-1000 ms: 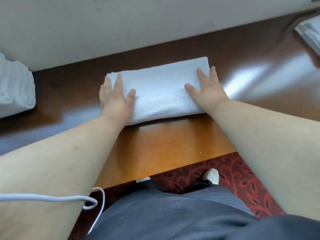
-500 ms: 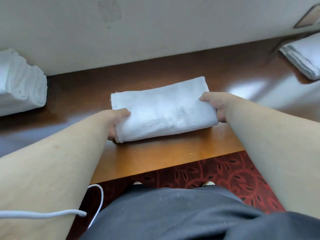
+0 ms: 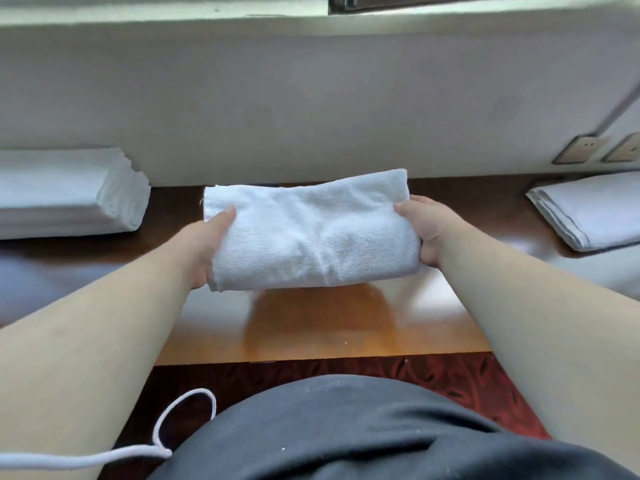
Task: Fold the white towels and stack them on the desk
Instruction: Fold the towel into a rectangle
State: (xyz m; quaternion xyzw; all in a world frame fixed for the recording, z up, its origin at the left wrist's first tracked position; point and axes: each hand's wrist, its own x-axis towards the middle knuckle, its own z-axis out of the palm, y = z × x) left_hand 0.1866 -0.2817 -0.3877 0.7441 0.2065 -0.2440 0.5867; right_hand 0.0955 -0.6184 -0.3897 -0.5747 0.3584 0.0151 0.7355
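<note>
Folded towel [image 3: 311,233]: white, doubled into a thick oblong, held up off the desk [image 3: 311,327] between both hands, roughly level, in front of the wall.
Left hand [image 3: 207,244]: grips the towel's left end; thumb on top, pinching the cloth against fingers hidden beneath.
Right hand [image 3: 420,230]: grips the right end; thumb over the top edge, fingers curled under and round the fold, mostly hidden.
Left stack [image 3: 69,192]: tall pile of folded white towels on the desk's far left, edges fairly square, well apart from the held towel.
Right pile [image 3: 588,209]: flatter, thinner white towels on the far right of the desk; probably the supply not yet folded down, though hard to say for sure.
Done so far: this towel folded and lifted clear; many folded already, judging by the height of the left stack.
Left to do: carry this one across and set it on a stack, most likely the left one; then fold whatever remains on the right.
Progress: seemingly well along, not finished.
Watch for: soft cloth sagging or unfolding in the carry; landing askew on a tall, slightly ragged pile.
Other: white cord [image 3: 166,441] looped near the lap; wall sockets [image 3: 581,152] at right.
</note>
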